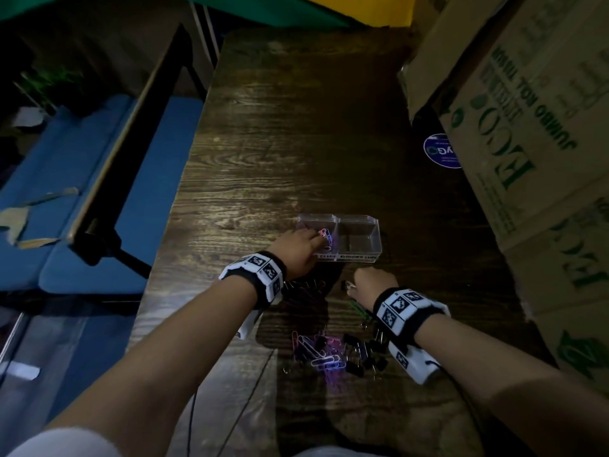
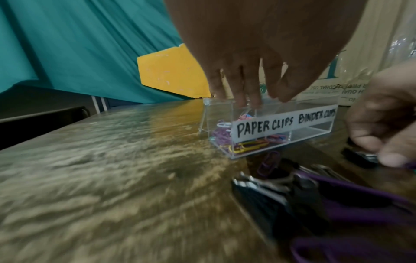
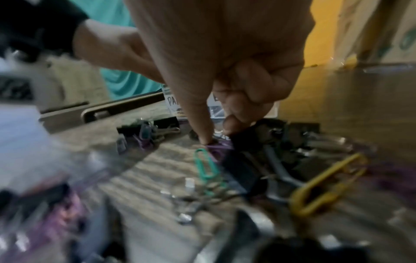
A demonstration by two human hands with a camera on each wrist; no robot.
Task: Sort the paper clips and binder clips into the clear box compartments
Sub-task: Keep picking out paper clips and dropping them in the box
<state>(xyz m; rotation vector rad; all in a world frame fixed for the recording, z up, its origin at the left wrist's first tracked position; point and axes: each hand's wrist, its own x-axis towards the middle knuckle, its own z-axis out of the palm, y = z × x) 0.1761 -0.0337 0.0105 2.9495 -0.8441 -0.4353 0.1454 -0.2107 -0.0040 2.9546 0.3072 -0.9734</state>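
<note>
The clear box (image 1: 359, 255) has two compartments behind a label reading "PAPER CLIPS" and "BINDER CLIPS" (image 2: 283, 122). Coloured paper clips (image 2: 247, 145) lie in its left compartment; the right one holds nothing. My left hand (image 1: 316, 240) hovers over the left compartment with straight fingers (image 2: 238, 92) pointing down and holding nothing. My right hand (image 1: 352, 286) is low on the table in front of the box. Its index fingertip and thumb (image 3: 217, 133) pinch at a purple paper clip (image 3: 219, 147) beside a black binder clip (image 3: 256, 131).
A mixed pile of paper clips and black binder clips (image 1: 333, 354) lies near me, with more clips (image 1: 303, 290) under the left wrist. Big cardboard boxes (image 1: 514, 120) crowd the table's right side. The table's left edge (image 1: 184, 179) drops to blue seating.
</note>
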